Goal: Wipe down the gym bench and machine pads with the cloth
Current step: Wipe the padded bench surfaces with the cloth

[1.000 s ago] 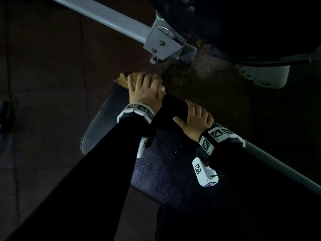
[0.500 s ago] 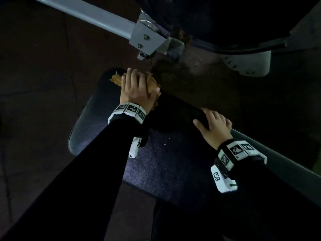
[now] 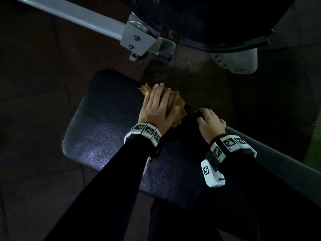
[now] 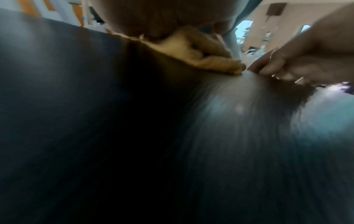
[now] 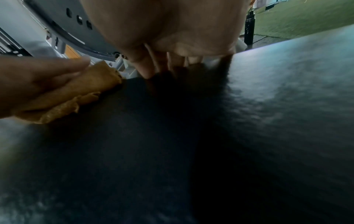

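Cloth: we see the tan cloth (image 3: 175, 105) bunched up on the black bench pad (image 3: 97, 133), at the pad's far long edge and toward its rounded end.
Left hand: our left hand (image 3: 156, 108) lies on top of the cloth, fingers straight and close together, pressing it flat to the pad; from the right wrist view the fingers lie along the cloth rather than curling round it.
Right hand: our right hand (image 3: 211, 124) sits just beside the cloth on the same far edge, fingers bent over the pad's rim, apparently steadying the bench; how firmly it grips we cannot tell.
Step in hand: we judge this to be mid-wipe on the bench pad, working along the far edge.
Next move: we think the cloth should be drawn across the pad toward the near edge and the rounded end, with even pressure so it stays bunched under the palm; the right hand may have to shift off the rim so that strip gets wiped too.
Beyond the pad: a grey machine arm (image 3: 69, 16) with its bracket (image 3: 137, 39) crosses above the pad's rounded end, over dark rubber floor (image 3: 34, 84); the machine's pads appear still to be done.
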